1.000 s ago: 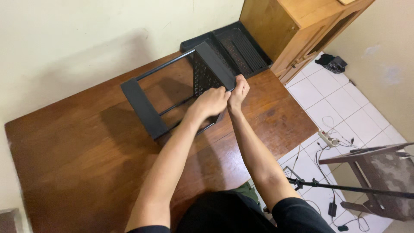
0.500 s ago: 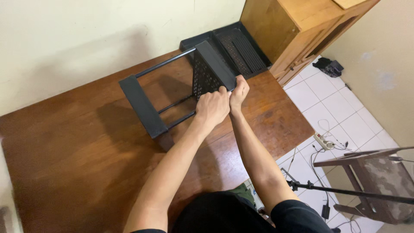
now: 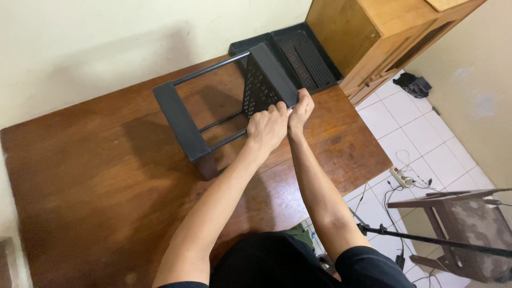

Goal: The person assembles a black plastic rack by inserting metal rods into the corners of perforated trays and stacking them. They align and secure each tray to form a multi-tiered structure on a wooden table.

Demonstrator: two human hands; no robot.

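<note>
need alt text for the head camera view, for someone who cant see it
Seen from above, a person's left hand and right hand grip the near corner of a perforated end panel on a black metal rack frame standing on a brown wooden table. Black trays lie at the table's far edge beside a wooden cabinet; cables lie on the white tiled floor.

A brown wooden table (image 3: 106, 176) stands against a cream wall (image 3: 96, 42). Far right is a wooden cabinet (image 3: 373, 32). The white tiled floor (image 3: 426, 138) on the right holds cables and a power strip (image 3: 404, 177).
</note>
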